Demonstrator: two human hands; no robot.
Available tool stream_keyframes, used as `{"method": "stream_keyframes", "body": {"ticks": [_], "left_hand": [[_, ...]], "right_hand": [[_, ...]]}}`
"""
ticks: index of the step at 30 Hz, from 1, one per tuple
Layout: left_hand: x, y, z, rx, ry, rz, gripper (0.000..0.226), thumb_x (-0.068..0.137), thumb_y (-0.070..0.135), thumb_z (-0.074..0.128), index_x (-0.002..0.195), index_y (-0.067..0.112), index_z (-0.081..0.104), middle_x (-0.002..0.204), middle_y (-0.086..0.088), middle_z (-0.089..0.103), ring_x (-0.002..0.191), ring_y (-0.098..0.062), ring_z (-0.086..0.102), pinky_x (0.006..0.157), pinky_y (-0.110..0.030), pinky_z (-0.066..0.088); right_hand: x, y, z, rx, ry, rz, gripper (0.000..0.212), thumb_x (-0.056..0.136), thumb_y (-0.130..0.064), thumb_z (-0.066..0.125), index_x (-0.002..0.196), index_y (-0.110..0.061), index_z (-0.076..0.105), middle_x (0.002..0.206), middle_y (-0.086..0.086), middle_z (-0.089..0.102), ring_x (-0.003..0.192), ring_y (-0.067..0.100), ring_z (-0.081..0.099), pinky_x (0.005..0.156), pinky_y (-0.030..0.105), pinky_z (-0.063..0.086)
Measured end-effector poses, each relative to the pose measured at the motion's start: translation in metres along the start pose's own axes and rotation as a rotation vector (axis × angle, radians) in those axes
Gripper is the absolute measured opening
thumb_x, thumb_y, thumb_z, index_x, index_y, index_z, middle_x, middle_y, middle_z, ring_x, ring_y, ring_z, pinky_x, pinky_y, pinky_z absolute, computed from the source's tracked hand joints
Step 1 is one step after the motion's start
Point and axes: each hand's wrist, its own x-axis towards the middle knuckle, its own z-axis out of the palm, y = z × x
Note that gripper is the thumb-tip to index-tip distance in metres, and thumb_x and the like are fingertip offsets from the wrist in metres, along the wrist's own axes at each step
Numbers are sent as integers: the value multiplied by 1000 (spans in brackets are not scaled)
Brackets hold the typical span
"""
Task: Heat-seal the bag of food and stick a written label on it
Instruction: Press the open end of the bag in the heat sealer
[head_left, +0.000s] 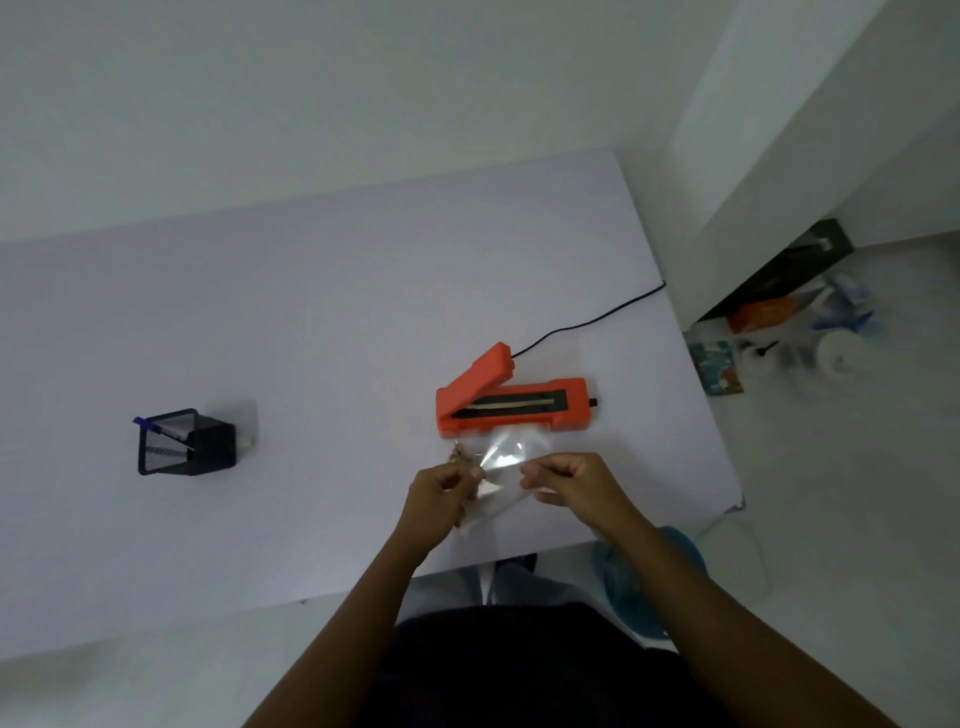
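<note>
A clear plastic bag (506, 457) with brownish food at its left side is held just above the white table (311, 338). My left hand (441, 493) pinches the bag's left part, and my right hand (569, 486) pinches its right part. Just behind the bag sits an orange heat sealer (511, 408) with its lid raised at the left end and its dark sealing strip showing. A black cord (587, 325) runs from the sealer to the table's right edge.
A black mesh pen holder (184, 444) with a blue-capped pen stands at the table's left, a small white thing beside it. Right of the table, on the floor, lie a dark box, an orange pack and other blurred clutter (795, 322). A wall rises behind the table.
</note>
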Motion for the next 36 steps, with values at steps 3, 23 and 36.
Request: {"method": "stream_keyframes", "body": {"ticks": [3, 23, 36], "left_hand": [[13, 9, 10, -50, -7, -50, 28, 95, 29, 63, 81, 7, 73, 63, -3, 63, 49, -11, 51, 46, -21, 41], [60, 15, 31, -18, 185, -112, 26, 98, 31, 56, 92, 12, 73, 87, -5, 74, 80, -19, 68, 69, -22, 52], [73, 15, 48, -131, 313, -148, 18, 98, 22, 56, 96, 11, 70, 93, -4, 73, 87, -21, 70, 80, -31, 56]], "right_hand": [[6, -4, -10, 11, 17, 16, 17, 95, -26, 67, 103, -15, 77, 94, 6, 79, 93, 19, 75, 80, 34, 62], [43, -4, 0, 191, 140, 137, 21, 92, -21, 71, 107, -7, 73, 96, 13, 77, 77, 24, 76, 58, 32, 59], [51, -4, 4, 178, 242, 97, 21, 95, -35, 67, 104, -16, 70, 88, 4, 76, 69, 15, 75, 57, 29, 60]]}}
